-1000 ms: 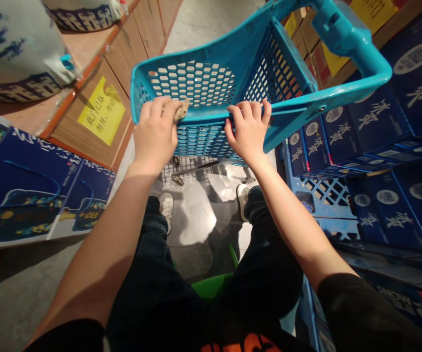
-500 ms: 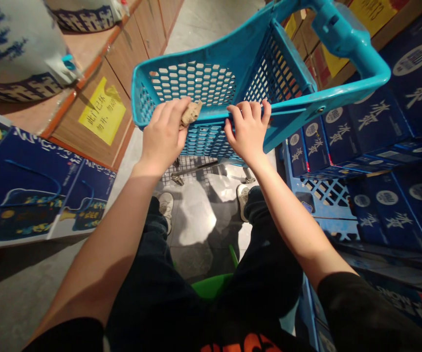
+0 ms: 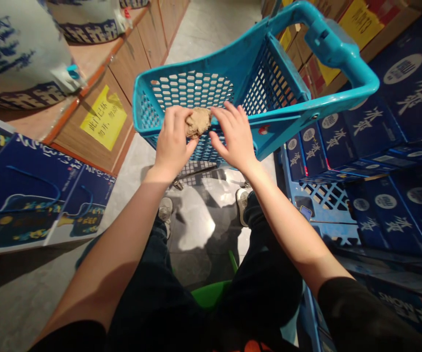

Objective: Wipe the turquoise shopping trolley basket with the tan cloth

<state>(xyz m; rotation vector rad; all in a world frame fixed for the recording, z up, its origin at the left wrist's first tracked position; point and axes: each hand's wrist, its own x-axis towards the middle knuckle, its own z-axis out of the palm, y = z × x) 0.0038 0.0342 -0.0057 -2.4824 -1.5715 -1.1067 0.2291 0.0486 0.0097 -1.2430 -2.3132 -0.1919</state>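
My left hand [image 3: 174, 139] is closed around a crumpled tan cloth [image 3: 198, 122], which bulges out between thumb and fingers. The cloth sits over the near rim of a blue plastic shopping cart [image 3: 284, 115]. Just right of it is my right hand [image 3: 234, 134], fingers spread and slightly curled, their tips at the cloth's right edge; whether they grip it I cannot tell. A small red-and-white mark [image 3: 264, 129] shows on the cart's near side, right of that hand.
Blue printed boxes [image 3: 372, 117] are stacked on a blue plastic pallet [image 3: 321, 210] at right. Left stand wooden cabinets [image 3: 130, 46], a yellow sign [image 3: 104, 117], large blue-and-white jars [image 3: 16, 49] and dark blue gift bags [image 3: 38, 181]. A green seat [image 3: 211, 293] shows between my legs.
My right hand has left the cart rim and moved left to the cloth. The left hand has shifted slightly right, and more of the cloth shows. The cart has shifted slightly in view.
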